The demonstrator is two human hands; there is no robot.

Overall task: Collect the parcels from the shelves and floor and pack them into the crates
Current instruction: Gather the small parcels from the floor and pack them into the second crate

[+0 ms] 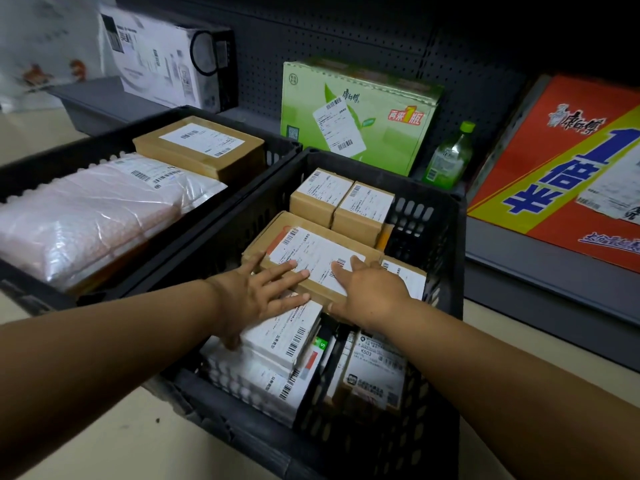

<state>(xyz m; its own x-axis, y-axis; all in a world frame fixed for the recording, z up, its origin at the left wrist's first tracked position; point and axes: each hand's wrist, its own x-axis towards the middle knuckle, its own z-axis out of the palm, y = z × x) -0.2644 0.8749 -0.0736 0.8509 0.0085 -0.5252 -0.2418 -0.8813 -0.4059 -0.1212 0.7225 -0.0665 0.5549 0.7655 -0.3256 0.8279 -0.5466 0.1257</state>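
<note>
We press our left hand and right hand, fingers straight, flat on the labelled brown cardboard parcel inside the black plastic crate before grey pegboard shelving.

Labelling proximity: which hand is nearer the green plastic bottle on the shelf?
Right. The right hand lies on the brown cardboard parcel, below-left of the green plastic bottle; the left hand is farther left.

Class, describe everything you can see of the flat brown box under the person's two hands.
The brown box looks like plain cardboard, flat and rectangular, with a large white shipping label bearing barcodes on top. It lies roughly level, turned at an angle, on other parcels inside the right-hand black crate. The left hand rests on its near left edge with fingers spread straight; the right hand presses flat on its near right corner. Two smaller boxes sit just behind it.
</note>
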